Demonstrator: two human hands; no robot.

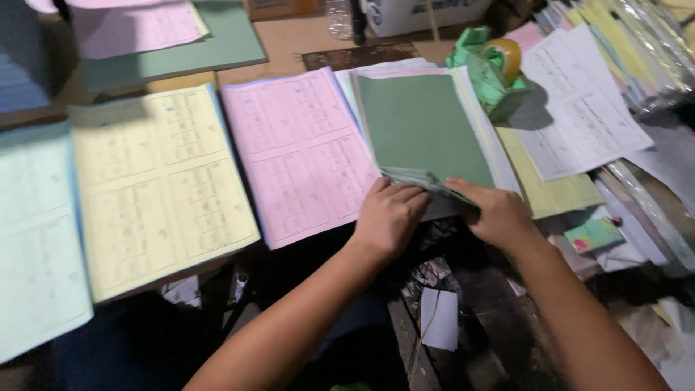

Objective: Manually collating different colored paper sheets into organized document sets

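Two hands point(391, 213) point(496, 211), one green sheet point(423, 130)

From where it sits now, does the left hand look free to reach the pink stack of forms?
Probably yes. The left hand rests on the near edge of the green-covered stack, and the pink stack lies right beside it, uncovered, with nothing between them. The right hand is on the other side.

Two hands point(441, 210) at work — one green card sheet point(423, 130), one pink form stack point(300, 156), one yellow form stack point(159, 185), one pale blue stack point(36, 239), one tape dispenser point(489, 69).
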